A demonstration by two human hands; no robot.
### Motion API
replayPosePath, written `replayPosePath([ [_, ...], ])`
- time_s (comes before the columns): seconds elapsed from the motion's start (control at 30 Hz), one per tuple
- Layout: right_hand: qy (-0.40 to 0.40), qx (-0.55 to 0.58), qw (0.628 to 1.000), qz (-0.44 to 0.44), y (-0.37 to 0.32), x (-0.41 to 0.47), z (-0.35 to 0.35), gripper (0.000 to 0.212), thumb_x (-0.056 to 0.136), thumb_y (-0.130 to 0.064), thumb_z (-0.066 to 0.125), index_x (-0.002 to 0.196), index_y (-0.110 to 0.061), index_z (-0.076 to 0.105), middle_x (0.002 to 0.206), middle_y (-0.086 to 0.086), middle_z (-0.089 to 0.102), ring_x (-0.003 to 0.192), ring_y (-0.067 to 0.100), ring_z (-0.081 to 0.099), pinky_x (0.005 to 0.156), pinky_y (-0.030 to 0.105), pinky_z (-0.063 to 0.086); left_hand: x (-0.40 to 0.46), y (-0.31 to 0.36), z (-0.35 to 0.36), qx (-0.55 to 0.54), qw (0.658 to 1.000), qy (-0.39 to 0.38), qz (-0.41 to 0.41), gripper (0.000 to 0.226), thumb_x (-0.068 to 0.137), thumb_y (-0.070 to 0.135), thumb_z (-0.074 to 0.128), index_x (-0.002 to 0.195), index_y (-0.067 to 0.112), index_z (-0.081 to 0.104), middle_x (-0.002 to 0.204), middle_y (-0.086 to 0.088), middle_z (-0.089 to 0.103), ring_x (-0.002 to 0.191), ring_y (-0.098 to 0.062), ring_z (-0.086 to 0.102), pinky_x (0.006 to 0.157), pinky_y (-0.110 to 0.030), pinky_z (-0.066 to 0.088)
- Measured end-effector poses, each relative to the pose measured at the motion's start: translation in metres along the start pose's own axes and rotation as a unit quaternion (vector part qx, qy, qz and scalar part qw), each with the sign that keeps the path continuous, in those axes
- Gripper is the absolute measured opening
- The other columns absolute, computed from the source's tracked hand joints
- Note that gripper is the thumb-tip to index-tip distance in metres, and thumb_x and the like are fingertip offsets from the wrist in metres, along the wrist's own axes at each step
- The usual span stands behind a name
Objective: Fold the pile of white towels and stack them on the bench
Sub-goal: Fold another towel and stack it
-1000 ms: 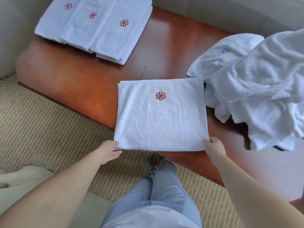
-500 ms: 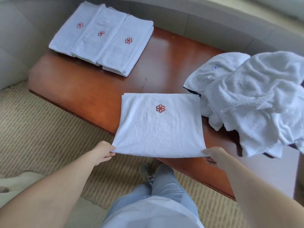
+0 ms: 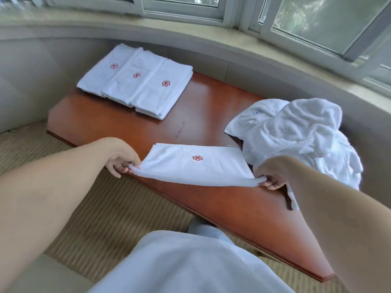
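A half-folded white towel (image 3: 190,166) with a red flower emblem lies on the reddish wooden bench (image 3: 118,121). Its near edge is lifted off the wood. My left hand (image 3: 121,162) pinches the near left corner and my right hand (image 3: 269,176) pinches the near right corner. To the right sits a rumpled pile of unfolded white towels (image 3: 300,134), one showing a blue emblem. Three folded towels (image 3: 135,81) with red emblems lie overlapping at the bench's far left end.
A padded grey wall curves behind the bench, under a stone sill and windows (image 3: 296,15). Striped beige carpet (image 3: 101,212) covers the floor in front. My own legs and white top fill the bottom of the view.
Both hands have raised the towel's near edge and carried it forward over the bench. The camera has tilted up, bringing the windows into view.
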State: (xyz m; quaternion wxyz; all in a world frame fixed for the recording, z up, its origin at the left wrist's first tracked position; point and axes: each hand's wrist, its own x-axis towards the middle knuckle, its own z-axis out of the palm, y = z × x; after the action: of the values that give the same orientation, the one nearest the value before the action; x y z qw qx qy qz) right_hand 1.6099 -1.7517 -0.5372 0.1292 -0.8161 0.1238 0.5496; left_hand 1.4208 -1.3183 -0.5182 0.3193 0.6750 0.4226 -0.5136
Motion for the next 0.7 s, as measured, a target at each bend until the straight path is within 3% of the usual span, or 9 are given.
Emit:
replayPosePath([
  [0.13, -0.047, -0.050, 0.996, 0.058, -0.016, -0.025, -0.014, 0.017, 0.088, -0.011, 0.045, 0.099, -0.008, 0.058, 0.063, 0.006, 0.051, 0.047, 0.014, 0.044, 0.053, 0.023, 0.043, -0.018, 0.009, -0.023, 0.006, 0.997, -0.076, -0.027, 0.029, 0.077, 0.011, 0.059, 0.104, 0.011, 0.068, 0.072, 0.004, 0.056, 0.056, -0.010, 0.051, 0.090, -0.034, 0.059],
  [0.2, -0.022, -0.036, 0.998, 0.037, -0.029, -0.035, -0.032, 0.012, 0.093, -0.017, 0.045, 0.101, -0.011, 0.053, 0.065, 0.004, 0.050, 0.050, 0.013, 0.041, 0.056, 0.025, 0.041, -0.024, 0.012, -0.043, -0.080, 0.993, -0.086, -0.007, 0.031, 0.074, 0.009, 0.062, 0.104, 0.010, 0.067, 0.072, 0.003, 0.054, 0.056, -0.010, 0.050, 0.089, -0.037, 0.059],
  [0.27, 0.029, 0.061, 0.998, -0.006, -0.041, -0.037, -0.049, 0.010, 0.098, -0.018, 0.045, 0.104, -0.012, 0.050, 0.069, 0.004, 0.053, 0.052, 0.013, 0.044, 0.057, 0.024, 0.042, -0.027, 0.016, -0.064, -0.207, 0.975, -0.077, 0.024, 0.025, 0.075, 0.007, 0.064, 0.099, 0.011, 0.066, 0.073, 0.003, 0.056, 0.056, -0.008, 0.051, 0.091, -0.037, 0.058],
  [0.33, 0.096, 0.237, 0.964, -0.070, -0.056, -0.028, -0.058, 0.010, 0.102, -0.015, 0.048, 0.111, -0.013, 0.051, 0.077, 0.005, 0.058, 0.059, 0.014, 0.053, 0.061, 0.026, 0.047, -0.026, 0.027, -0.075, -0.347, 0.934, -0.038, 0.071, 0.015, 0.082, 0.006, 0.064, 0.096, 0.011, 0.065, 0.076, 0.003, 0.060, 0.059, -0.008, 0.057, 0.088, -0.035, 0.058],
  [0.4, 0.140, 0.382, 0.902, -0.148, -0.072, -0.021, -0.052, 0.014, 0.102, -0.016, 0.054, 0.117, -0.015, 0.054, 0.091, 0.004, 0.062, 0.070, 0.013, 0.062, 0.069, 0.028, 0.052, -0.016, 0.040, -0.073, -0.482, 0.866, 0.017, 0.135, 0.005, 0.095, 0.008, 0.059, 0.095, 0.012, 0.063, 0.091, 0.000, 0.064, 0.075, -0.011, 0.064, 0.087, -0.035, 0.055],
  [0.47, 0.170, 0.433, 0.863, -0.198, -0.086, -0.006, -0.034, 0.021, 0.101, -0.017, 0.058, 0.122, -0.018, 0.054, 0.104, 0.005, 0.062, 0.076, 0.014, 0.064, 0.076, 0.029, 0.054, -0.003, 0.052, -0.059, -0.564, 0.800, 0.061, 0.193, 0.007, 0.103, 0.014, 0.055, 0.101, 0.012, 0.062, 0.111, -0.002, 0.063, 0.093, -0.017, 0.066, 0.091, -0.035, 0.052],
  [0.5, 0.178, 0.430, 0.860, -0.208, -0.088, 0.004, -0.022, 0.026, 0.099, -0.016, 0.059, 0.123, -0.021, 0.052, 0.108, 0.005, 0.061, 0.079, 0.015, 0.064, 0.076, 0.030, 0.054, 0.004, 0.055, -0.049, -0.579, 0.786, 0.077, 0.204, 0.008, 0.104, 0.017, 0.055, 0.104, 0.013, 0.062, 0.116, -0.002, 0.062, 0.096, -0.018, 0.065, 0.092, -0.034, 0.052],
  [0.6, 0.159, 0.359, 0.899, -0.192, -0.077, 0.043, 0.020, 0.039, 0.097, -0.014, 0.058, 0.136, -0.017, 0.053, 0.111, 0.004, 0.060, 0.083, 0.019, 0.063, 0.073, 0.032, 0.051, 0.037, 0.052, -0.014, -0.543, 0.817, 0.086, 0.177, 0.014, 0.104, 0.018, 0.057, 0.116, 0.014, 0.061, 0.123, -0.002, 0.061, 0.106, -0.021, 0.064, 0.098, -0.037, 0.053],
  [0.7, 0.127, 0.277, 0.944, -0.131, -0.051, 0.080, 0.054, 0.045, 0.099, -0.013, 0.059, 0.143, -0.009, 0.052, 0.119, 0.006, 0.058, 0.096, 0.023, 0.062, 0.084, 0.039, 0.054, 0.076, 0.037, 0.024, -0.473, 0.870, 0.070, 0.117, 0.014, 0.103, 0.019, 0.056, 0.114, 0.014, 0.063, 0.127, -0.002, 0.062, 0.106, -0.019, 0.063, 0.091, -0.032, 0.054],
])
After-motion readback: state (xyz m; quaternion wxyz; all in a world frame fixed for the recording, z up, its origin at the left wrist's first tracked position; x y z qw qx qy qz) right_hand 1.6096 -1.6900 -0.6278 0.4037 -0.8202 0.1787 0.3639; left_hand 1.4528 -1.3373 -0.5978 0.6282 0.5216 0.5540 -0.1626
